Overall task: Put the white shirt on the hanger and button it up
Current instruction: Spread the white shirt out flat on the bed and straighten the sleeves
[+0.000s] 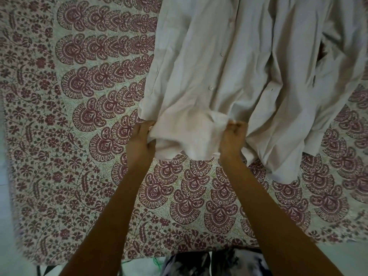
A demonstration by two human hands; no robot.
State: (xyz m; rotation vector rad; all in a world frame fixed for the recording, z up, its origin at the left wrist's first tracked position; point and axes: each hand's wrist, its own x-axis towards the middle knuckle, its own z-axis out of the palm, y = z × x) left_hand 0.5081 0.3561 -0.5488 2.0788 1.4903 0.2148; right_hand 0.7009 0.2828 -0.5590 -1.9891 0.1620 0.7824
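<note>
White shirt (229, 66) lies on the paisley bedspread (69, 116), toward one o'clock — my left hand (140, 144) and right hand (233, 139) both grip its bunched hem. Two buttons visible on the placket.

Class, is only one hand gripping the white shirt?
No: the left hand and the right hand both grip the white shirt at its lower edge.

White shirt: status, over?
Left hand, right hand grip hem of white shirt. Shirt lies on patterned bedspread. No hanger in view.
</note>
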